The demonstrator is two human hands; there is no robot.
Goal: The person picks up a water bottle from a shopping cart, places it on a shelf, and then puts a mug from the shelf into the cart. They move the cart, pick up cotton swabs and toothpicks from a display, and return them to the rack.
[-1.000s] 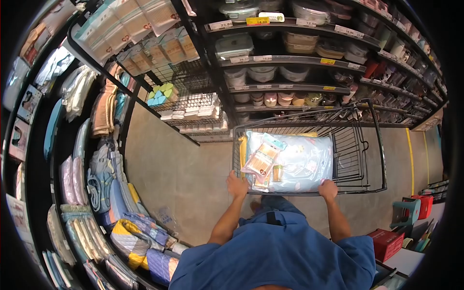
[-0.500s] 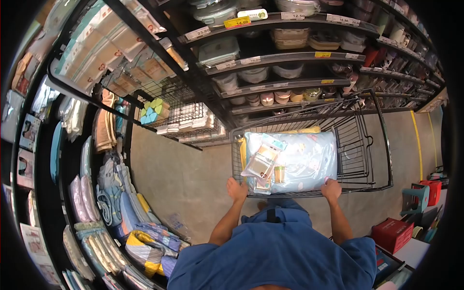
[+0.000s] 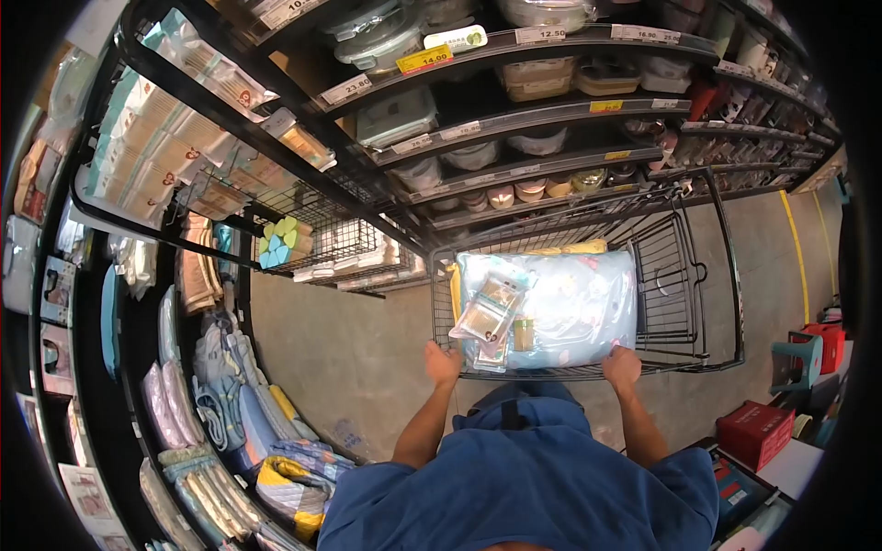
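Cart [image 3: 684, 275] handling was governed by its rear handle bar, where both hands were closed: the left hand [image 3: 444, 364] was wrapped around the bar near the left corner, the right hand [image 3: 622, 367] around it near the right corner. The cart stood on the concrete floor [image 3: 349, 340] of a shop aisle, its front close to the shelves [image 3: 551, 110] of containers. It was judged to be stiff wire, rolling easily and best steered from the bar's two ends. A soft pale-blue pillow [image 3: 574, 308] was seen filling the basket, with flat packets [image 3: 490, 312] lying on it; the load was judged light and liable to slide. Folded quilts [image 3: 294, 468] were stacked to the left.
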